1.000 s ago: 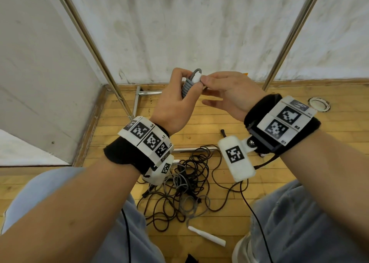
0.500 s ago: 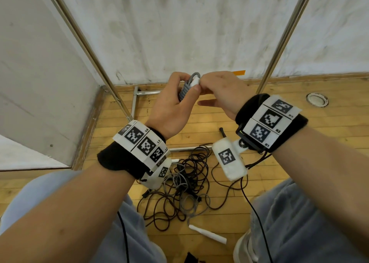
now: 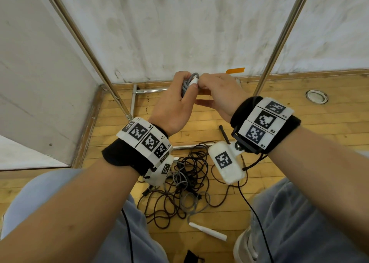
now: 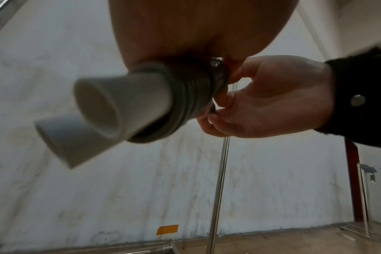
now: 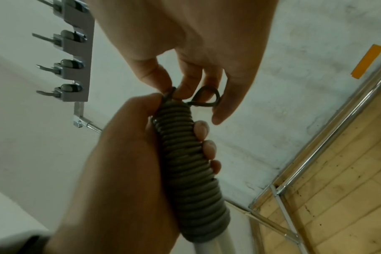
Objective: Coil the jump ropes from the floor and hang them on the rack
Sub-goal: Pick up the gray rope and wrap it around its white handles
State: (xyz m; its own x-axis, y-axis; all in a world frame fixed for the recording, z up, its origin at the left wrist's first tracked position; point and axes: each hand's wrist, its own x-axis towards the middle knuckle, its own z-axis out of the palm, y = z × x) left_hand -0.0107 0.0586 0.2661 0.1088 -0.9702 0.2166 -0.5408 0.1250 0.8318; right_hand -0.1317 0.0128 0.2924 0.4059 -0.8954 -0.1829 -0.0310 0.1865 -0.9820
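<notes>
Grey rope coiled tight round white handles; others tangled on floor.

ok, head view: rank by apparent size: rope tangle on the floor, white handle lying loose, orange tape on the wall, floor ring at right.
1. Rope tangle, by far the largest.
2. White handle.
3-4. Orange tape and floor ring look about alike; no ranking. Both are farther from the camera, so true sizes are unsure.

head view looking down, wrist views close, upward, sharing grey coiled rope
</notes>
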